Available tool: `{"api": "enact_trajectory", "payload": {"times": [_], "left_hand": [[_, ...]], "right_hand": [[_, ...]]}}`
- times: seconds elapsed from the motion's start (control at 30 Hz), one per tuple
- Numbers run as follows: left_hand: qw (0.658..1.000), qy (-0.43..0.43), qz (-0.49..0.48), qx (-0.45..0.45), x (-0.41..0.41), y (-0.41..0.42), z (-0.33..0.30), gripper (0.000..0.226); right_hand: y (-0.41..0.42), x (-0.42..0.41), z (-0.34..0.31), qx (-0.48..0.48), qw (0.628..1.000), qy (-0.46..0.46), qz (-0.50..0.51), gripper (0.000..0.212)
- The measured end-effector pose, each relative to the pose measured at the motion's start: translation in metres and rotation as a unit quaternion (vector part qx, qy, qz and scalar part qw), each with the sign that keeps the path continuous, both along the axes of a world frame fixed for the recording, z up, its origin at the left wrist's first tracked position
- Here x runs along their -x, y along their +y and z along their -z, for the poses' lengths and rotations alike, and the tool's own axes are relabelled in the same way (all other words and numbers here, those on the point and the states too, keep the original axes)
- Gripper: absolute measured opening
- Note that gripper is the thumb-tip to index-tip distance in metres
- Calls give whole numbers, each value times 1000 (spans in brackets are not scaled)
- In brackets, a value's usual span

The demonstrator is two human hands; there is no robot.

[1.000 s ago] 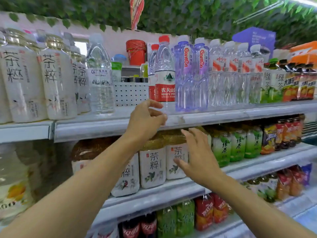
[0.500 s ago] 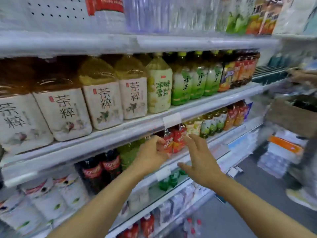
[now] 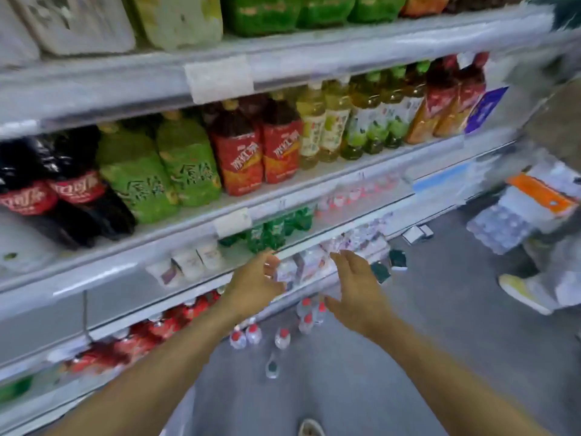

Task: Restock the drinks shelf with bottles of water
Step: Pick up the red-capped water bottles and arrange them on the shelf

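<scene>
Several small water bottles (image 3: 283, 336) stand on the grey floor (image 3: 408, 357) just in front of the foot of the drinks shelf (image 3: 283, 73). Most are upright, long axis vertical, red caps pointing up toward the camera. One clear bottle (image 3: 272, 368), nearest the viewer and a little apart from the cluster, seems to lie tipped with its cap toward the shelf, though blur makes that uncertain.

Above the bottles, both hands hover empty in front of the shelf's lower tiers. Left hand (image 3: 256, 283) is held with fingers loosely bent and spread, thumb apart, gripping nothing; its fingertips sit near the edge of a lower tier, and whether they touch it cannot be told. Right hand (image 3: 355, 291) is wide open, palm turned toward the left hand, fingers nearly straight, touching nothing. The two hands are near each other with a gap between them, and the standing bottles show through and below that gap.

On the shelf, cola bottles (image 3: 63, 190) stand at the left of one tier, with green tea bottles (image 3: 157, 165) and red tea bottles (image 3: 261, 149) further along it. The tiers below hold small items smeared by motion blur, their kinds unreadable. The top tier is cut off by the frame edge.

Beyond the shelf's right end, wrapped bottle packs (image 3: 515, 215) sit on the floor, and another person's shoe (image 3: 522, 292) shows, blurred. A shoe tip (image 3: 309, 428) is cut off at the bottom edge.
</scene>
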State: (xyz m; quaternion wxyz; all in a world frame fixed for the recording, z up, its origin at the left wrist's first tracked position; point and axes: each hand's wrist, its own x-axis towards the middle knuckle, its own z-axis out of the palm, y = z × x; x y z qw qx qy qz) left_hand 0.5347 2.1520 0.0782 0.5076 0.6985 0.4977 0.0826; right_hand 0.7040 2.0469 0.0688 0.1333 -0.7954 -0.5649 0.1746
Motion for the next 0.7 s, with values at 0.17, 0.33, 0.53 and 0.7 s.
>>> {"api": "enact_trajectory", "payload": {"times": [0.17,0.33,0.53,0.7], "left_hand": [[998,30,-28,43,-27,-24,62,42],[996,52,-35,65,-47,-35,128,42],[992,104,-28,67,-47,-35,226,40],[984,169,3,59,-27,-27,311,44]], "right_hand": [[-21,-36,75,56,998,25,-6,73],[-29,-62,135,99,994,31,-23,70],[-21,-60,226,136,987,80,-17,73],[-9,-38,313,142,984,109,-25,73]]}}
